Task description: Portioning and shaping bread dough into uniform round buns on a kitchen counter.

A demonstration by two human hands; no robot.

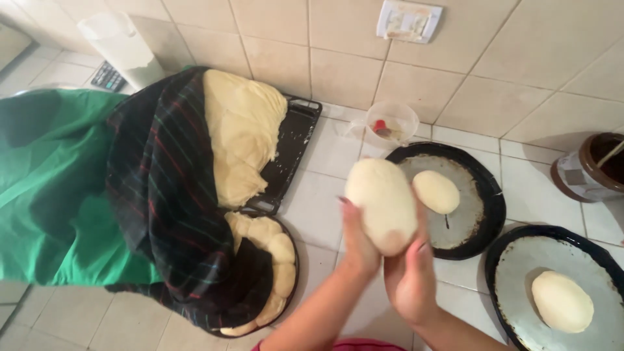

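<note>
Both hands (383, 260) grip a dough piece (382, 205) over the tiled counter (325, 162), beside two round pans (494, 201).

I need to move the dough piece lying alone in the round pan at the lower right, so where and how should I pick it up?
The oval dough piece lies flat near the middle of the round pan with bare metal all around. Probably best to come from above, slide fingers under its two long sides and lift it cupped, since it looks soft and pinching would likely dent it.
</note>
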